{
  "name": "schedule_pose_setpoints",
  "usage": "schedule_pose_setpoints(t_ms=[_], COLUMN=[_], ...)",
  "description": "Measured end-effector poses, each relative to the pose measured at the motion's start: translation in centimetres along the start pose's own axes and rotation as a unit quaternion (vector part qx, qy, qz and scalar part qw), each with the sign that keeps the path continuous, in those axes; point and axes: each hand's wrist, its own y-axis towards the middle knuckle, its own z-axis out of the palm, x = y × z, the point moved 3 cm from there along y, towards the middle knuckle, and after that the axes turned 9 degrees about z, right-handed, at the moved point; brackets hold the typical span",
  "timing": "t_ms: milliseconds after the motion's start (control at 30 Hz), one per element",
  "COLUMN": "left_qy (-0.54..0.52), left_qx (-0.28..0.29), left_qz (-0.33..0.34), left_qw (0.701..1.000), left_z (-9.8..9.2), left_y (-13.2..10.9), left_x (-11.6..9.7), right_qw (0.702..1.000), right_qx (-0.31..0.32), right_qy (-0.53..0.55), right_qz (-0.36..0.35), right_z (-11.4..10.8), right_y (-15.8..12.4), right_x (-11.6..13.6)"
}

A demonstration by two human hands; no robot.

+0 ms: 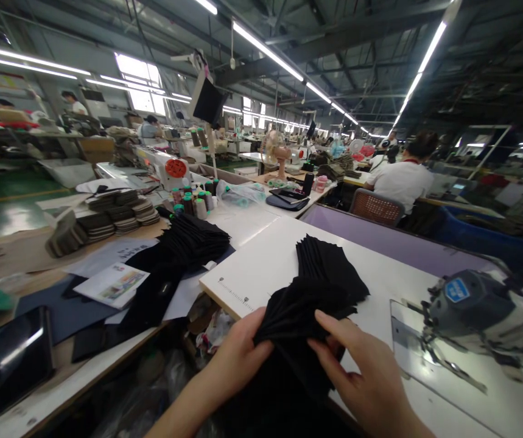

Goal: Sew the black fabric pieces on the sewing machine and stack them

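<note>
A fanned stack of black fabric pieces (320,286) lies on the white sewing table (265,261) in front of me. My left hand (238,356) grips the near left edge of the stack, fingers closed round the cloth. My right hand (361,371) holds the near right side, thumb and fingers pinching the fabric. A sewing machine head (475,304) stands to the right of the stack.
A second pile of black fabric (183,249) lies on the left table, with stacked grey pieces (110,216), thread cones (195,204), papers (115,283) and a dark tablet (12,359). A person in a white shirt (405,179) sits ahead on a brown chair.
</note>
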Motion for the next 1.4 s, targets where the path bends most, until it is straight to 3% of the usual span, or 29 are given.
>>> schedule_pose_setpoints(t_ms=[133,300,433,567,700,1000,1100,1167,1300,1400], left_qy=[-0.012,-0.022,-0.032,-0.024,-0.031,-0.010,0.028,0.057,0.080,0.077], left_qx=[-0.002,-0.011,-0.006,-0.004,0.011,0.022,0.021,0.023,0.038,0.044], left_qz=[-0.002,-0.017,-0.012,-0.015,-0.009,0.000,0.022,0.035,0.052,0.062], left_qw=[1.000,1.000,0.999,1.000,0.999,1.000,0.999,0.998,0.995,0.994], left_z=[0.2,0.1,0.1,0.1,0.2,0.0,-0.2,-0.3,-0.1,0.0], left_y=[0.1,0.1,0.1,0.1,0.0,-0.1,-0.3,-0.4,-0.7,-0.8], left_x=[0.3,0.6,0.6,0.5,0.0,-1.1,-1.1,-1.0,-0.8,-0.6], right_qw=[0.996,0.994,0.996,0.998,0.998,0.998,0.997,0.998,0.991,0.994], right_qx=[-0.040,-0.046,-0.006,0.030,0.026,-0.018,0.000,0.015,-0.049,-0.041], right_qy=[-0.067,-0.078,-0.026,0.050,0.041,-0.044,-0.008,0.043,0.062,0.034], right_qz=[-0.045,-0.067,-0.085,-0.016,0.033,-0.051,-0.071,-0.033,0.104,0.100], right_z=[-0.2,-1.0,-1.2,-1.0,-0.4,-1.2,-1.6,-1.4,-0.9,-0.6], right_y=[-0.5,-0.4,0.1,-0.1,-0.2,0.6,0.4,0.1,-0.7,-0.6], right_x=[-0.2,0.1,0.8,0.7,0.4,1.2,1.6,1.4,0.7,0.8])
